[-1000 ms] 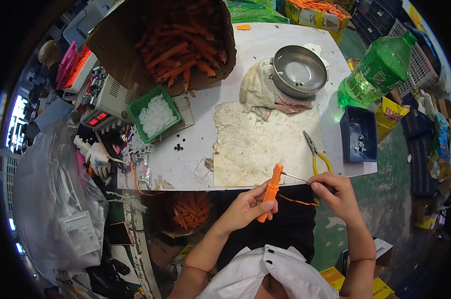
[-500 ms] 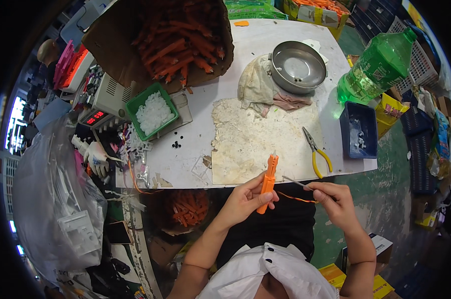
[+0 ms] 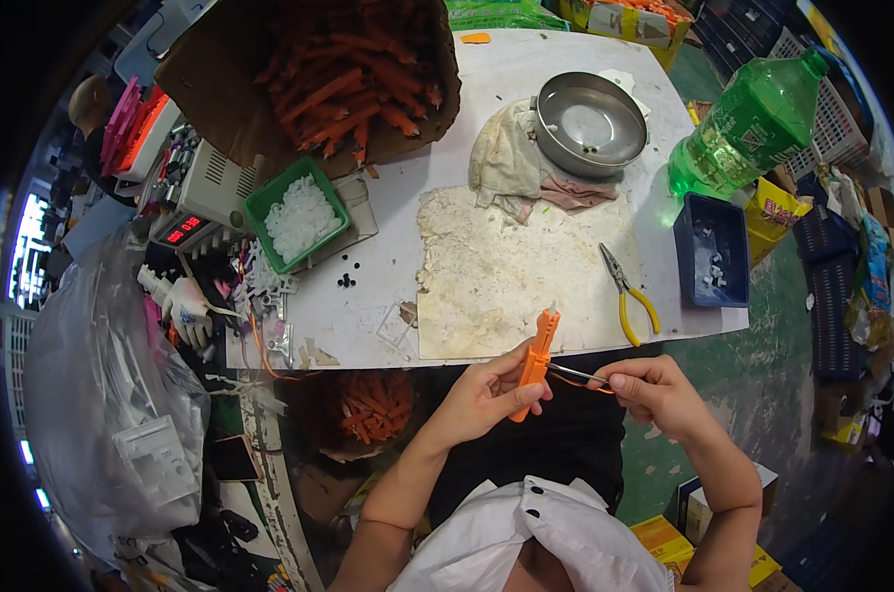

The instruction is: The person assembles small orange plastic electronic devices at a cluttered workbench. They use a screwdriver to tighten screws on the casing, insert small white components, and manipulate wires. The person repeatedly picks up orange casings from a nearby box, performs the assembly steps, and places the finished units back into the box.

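My left hand [image 3: 493, 397] is closed round a long orange plastic piece [image 3: 541, 357], held upright and slightly tilted, with a pale tip at its top. Pinched in my right hand [image 3: 656, 393] is a thin metal tool [image 3: 577, 373]; its exact kind is hard to make out. The tool's point meets the side of the orange piece. A thin orange-and-yellow wire [image 3: 569, 381] runs from the piece toward my right fingers. Both hands are just off the table's near edge. Yellow-handled pliers [image 3: 626, 296] lie on the worn mat [image 3: 506, 286] beyond them.
On the table sit a metal bowl [image 3: 615, 148] by a rag [image 3: 506, 163], a green tray [image 3: 263, 229] of white pieces, a blue bin [image 3: 699, 294] and a green bottle [image 3: 753, 128]. A cardboard box [image 3: 205, 99] of orange pieces stands far left. Small black parts [image 3: 346, 280] lie loose.
My right hand has turned and the metal tool has come down and left, so its tip now reaches the orange piece. My left hand still holds that piece, now tilted slightly more rightward.
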Available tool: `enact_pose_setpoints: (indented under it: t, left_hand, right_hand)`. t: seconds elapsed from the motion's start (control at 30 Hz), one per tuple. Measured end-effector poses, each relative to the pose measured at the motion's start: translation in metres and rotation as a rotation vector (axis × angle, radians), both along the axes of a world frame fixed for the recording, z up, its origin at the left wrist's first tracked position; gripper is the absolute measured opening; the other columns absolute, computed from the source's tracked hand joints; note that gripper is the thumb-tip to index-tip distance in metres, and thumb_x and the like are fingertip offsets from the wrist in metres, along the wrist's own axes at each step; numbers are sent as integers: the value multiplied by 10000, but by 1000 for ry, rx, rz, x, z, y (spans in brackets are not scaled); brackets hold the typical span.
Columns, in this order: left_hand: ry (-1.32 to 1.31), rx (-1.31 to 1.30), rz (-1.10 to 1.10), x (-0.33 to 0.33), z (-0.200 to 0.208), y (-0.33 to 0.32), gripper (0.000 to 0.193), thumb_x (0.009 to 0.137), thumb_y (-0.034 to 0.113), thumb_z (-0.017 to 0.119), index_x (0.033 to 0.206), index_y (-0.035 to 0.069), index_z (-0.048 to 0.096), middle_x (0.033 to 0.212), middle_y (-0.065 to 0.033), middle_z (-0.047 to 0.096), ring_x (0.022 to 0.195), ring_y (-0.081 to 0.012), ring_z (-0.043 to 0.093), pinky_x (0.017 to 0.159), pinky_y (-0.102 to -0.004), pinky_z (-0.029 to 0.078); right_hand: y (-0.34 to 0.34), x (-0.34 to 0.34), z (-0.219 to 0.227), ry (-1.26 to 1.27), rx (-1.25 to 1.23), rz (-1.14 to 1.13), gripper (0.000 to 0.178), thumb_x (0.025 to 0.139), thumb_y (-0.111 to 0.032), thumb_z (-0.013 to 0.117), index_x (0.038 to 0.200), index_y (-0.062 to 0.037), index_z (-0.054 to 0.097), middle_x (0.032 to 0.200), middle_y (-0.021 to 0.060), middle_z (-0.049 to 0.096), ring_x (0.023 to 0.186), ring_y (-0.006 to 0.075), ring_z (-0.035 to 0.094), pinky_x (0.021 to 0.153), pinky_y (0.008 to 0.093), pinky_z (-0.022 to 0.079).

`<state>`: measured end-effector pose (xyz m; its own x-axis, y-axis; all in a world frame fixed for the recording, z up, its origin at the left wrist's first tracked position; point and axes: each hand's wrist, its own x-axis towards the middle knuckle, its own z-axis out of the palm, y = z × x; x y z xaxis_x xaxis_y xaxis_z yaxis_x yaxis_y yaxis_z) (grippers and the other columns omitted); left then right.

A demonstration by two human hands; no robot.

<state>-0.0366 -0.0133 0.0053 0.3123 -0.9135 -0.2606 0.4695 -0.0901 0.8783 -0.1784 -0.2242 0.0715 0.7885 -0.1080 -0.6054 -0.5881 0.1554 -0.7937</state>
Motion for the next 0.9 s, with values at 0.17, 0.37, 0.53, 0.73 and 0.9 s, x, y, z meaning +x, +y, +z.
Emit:
enact_pose_setpoints:
  t: [0.17,0.37,0.53,0.73,0.9]
  left_hand:
    - [13,9,17,2,-3,-9,617,930,169,616,1450,18,320,986,-91,638,830,-127,612,766,-253,497]
    - [81,-119,120,4,-13,-11,657,936,209,603,1466,14,266,1082,-170,646,939,-195,640,878,-316,500]
    - [107,-131,124,0,-14,-13,673,931,224,607,1468,15,259,1109,-203,638,991,-229,640,914,-343,488]
    - [127,-81,128,-3,-18,-11,658,924,184,621,1460,12,281,1124,-201,635,1002,-224,636,922,-330,478]
    - [89,2,159,-6,-20,-14,621,904,156,641,1425,-3,342,1105,-190,639,996,-249,645,917,-358,490]
  right_hand:
    - [19,-11,-22,-642,-990,131,219,919,-146,593,1081,-20,669,604,62,514,502,105,463,440,255,342]
    - [19,-13,-6,-303,-465,98,179,908,-108,597,1027,-3,677,671,133,598,505,175,499,486,298,398]
    - [22,-9,-7,-304,-505,138,188,914,-127,592,1018,5,674,665,129,606,509,168,499,495,285,393]
    - [12,-6,-9,-27,-158,114,190,905,-125,597,1026,0,674,663,132,599,529,179,525,502,294,402]
    - [24,-17,-23,-593,-1026,356,186,864,-80,600,1039,-25,633,720,104,613,578,225,615,516,339,482]
